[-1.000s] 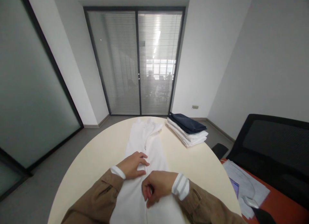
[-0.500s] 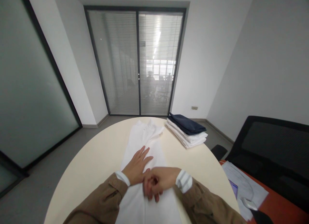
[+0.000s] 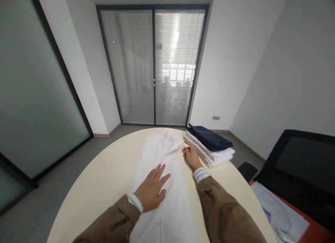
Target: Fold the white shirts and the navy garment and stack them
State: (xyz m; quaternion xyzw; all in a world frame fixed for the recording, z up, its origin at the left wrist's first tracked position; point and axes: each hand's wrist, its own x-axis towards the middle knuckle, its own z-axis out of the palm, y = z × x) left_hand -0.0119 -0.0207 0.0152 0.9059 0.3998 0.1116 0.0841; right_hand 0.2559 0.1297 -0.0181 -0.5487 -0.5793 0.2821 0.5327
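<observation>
A long white garment (image 3: 157, 156), probably a shirt, lies lengthwise on the table with its collar at the far end. My left hand (image 3: 151, 188) rests flat on its middle, fingers spread, holding nothing. My right hand (image 3: 191, 156) is off the cloth on the bare tabletop, fingertips just beside the collar's right corner. It is between the garment and a folded stack of white clothes (image 3: 213, 154), which has a folded navy garment (image 3: 210, 138) on top. The right hand holds nothing.
The round cream table (image 3: 112, 180) ends in a curved rim. To the right stand a black mesh chair (image 3: 303, 159) and an orange desk (image 3: 295, 215) with papers on it. Behind the table is a glass door with blinds; a frosted glass wall stands left.
My right hand has left the middle of the garment and moved forward and right, beside the collar. My left hand has opened flat on the cloth. The view has shifted slightly.
</observation>
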